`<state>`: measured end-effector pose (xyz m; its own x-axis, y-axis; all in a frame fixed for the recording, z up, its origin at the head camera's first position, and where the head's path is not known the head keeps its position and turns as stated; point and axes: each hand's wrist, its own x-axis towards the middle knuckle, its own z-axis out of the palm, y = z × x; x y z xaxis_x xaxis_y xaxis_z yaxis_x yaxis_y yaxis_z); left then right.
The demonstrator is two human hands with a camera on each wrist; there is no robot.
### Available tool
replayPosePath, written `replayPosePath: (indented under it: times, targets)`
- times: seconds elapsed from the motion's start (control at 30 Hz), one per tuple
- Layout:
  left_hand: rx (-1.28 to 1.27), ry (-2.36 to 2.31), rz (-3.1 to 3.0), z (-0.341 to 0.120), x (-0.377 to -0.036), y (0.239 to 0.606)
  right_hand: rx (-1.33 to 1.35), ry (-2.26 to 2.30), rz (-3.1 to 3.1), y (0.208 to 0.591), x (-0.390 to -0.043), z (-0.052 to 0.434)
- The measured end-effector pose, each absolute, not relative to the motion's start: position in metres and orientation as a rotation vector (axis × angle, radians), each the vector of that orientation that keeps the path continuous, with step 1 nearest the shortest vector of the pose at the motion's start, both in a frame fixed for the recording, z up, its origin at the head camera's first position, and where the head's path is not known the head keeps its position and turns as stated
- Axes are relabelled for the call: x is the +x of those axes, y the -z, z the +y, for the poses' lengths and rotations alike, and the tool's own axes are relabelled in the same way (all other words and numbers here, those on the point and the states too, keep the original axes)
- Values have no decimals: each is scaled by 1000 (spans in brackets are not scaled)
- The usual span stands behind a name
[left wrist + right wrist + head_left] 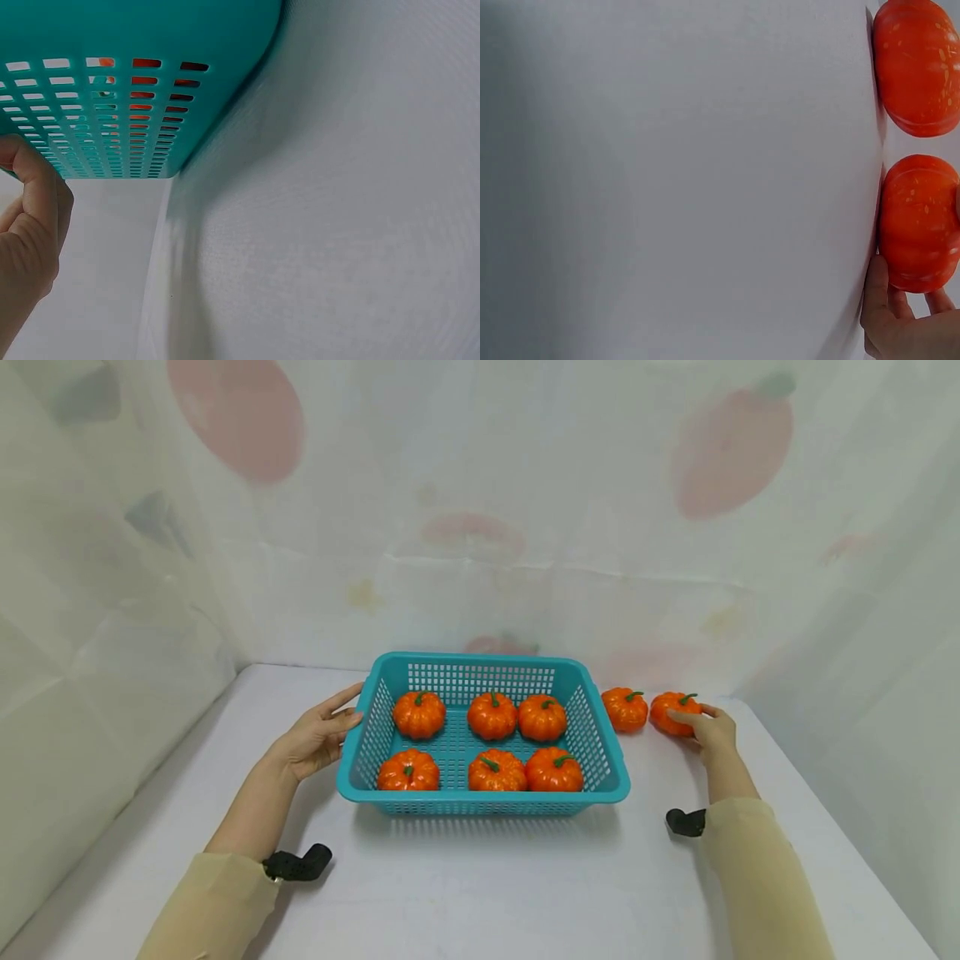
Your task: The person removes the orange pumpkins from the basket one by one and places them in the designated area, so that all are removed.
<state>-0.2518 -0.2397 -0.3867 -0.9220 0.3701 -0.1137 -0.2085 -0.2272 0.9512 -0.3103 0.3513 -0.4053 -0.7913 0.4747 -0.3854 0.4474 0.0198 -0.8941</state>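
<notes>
While the left hand (313, 742) rests at left of centre with relaxed, nearly straight fingers touching the teal basket (480, 797) by its left wall, six small pumpkins sit inside in two rows. Further right, a loose pumpkin (625, 708) stands on the white table (487, 885) just beside the basket. At right of centre, the right hand (708, 729) curls fingers around the outer pumpkin (673, 712), which looks light, glossy and rigid (probably hollow plastic). Its ribbed flanks seem the surest hold; the thin stem looks fragile.
</notes>
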Motion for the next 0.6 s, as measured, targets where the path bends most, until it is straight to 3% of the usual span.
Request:
replayPosePath:
  times: [0.6]
  targets:
    - [181, -2202, 1680, -238, -251, 385, -986, -1994, -2298, 401, -308, 362]
